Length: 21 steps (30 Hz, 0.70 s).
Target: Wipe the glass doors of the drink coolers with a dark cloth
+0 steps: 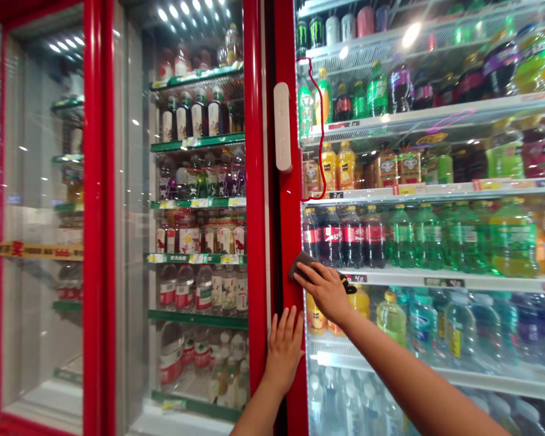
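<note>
My right hand (pixel 324 290) presses a dark grey cloth (pixel 302 266) against the red door frame (pixel 294 230) of a drinks fridge, at the frame's inner edge beside the glass. A dark end of the cloth sticks out past the far side of the hand. Lower down, my left hand (pixel 284 348) lies flat on the same red frame, fingers stretched upward and holding nothing. Above both hands, a long white handle (pixel 282 127) is fixed upright to the frame. Through the glass, cola bottles (pixel 331 236) stand on a shelf just above my right hand.
Left of the door stands another red-framed fridge (pixel 254 181) with bottles on green-edged shelves (pixel 200 259). Further left, a yellow strip (pixel 40 250) crosses a glass door. Green soda bottles (pixel 429 233) and water bottles (pixel 458 324) fill shelves on the right. Red and pink marks show on the right glass.
</note>
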Available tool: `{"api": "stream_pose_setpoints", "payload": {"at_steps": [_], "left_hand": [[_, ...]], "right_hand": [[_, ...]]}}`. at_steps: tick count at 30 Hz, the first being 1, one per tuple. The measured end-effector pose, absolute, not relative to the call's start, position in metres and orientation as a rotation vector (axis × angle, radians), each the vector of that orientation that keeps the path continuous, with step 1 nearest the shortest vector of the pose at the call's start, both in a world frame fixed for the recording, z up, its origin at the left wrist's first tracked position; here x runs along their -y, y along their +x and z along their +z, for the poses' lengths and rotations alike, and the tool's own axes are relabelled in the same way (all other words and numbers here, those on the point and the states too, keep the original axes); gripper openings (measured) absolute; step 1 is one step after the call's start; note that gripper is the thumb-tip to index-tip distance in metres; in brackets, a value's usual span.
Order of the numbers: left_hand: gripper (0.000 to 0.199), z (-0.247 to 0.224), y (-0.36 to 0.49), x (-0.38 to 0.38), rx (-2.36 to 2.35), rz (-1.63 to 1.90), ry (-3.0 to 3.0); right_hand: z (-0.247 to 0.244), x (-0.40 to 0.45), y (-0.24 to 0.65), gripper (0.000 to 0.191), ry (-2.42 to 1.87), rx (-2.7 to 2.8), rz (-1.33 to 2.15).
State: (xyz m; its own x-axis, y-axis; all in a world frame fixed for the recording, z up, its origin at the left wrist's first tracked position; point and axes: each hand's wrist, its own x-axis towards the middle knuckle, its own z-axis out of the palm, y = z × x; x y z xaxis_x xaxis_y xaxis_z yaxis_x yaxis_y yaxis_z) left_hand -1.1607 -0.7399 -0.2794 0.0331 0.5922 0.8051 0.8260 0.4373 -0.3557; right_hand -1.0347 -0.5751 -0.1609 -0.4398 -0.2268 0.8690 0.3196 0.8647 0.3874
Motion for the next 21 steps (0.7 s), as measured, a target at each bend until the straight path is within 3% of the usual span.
{"api": "stream_pose_setpoints", "payload": {"at_steps": [5,10,16,21], "left_hand": [[0.111,-0.28,-1.158,0.751,1.653,-0.273,-1.268],[0.113,-0.281,-1.153,0.756,1.673,-0.261,-1.266],[0.106,-0.287,-1.149,0.772,1.69,-0.262,-1.233],[0.104,-0.284,-1.145,0.783,1.734,-0.303,-1.218]], "right_hand": [[-0.166,0.584,-1.029,0.03,0.262,2.066,-0.789],[-0.151,0.591,-1.038,0.034,0.057,2.033,-0.723],[-0.187,0.595,-1.042,0.027,0.301,2.082,-0.766],[-0.171,0.599,-1.04,0.035,0.16,2.128,-0.688]]}}
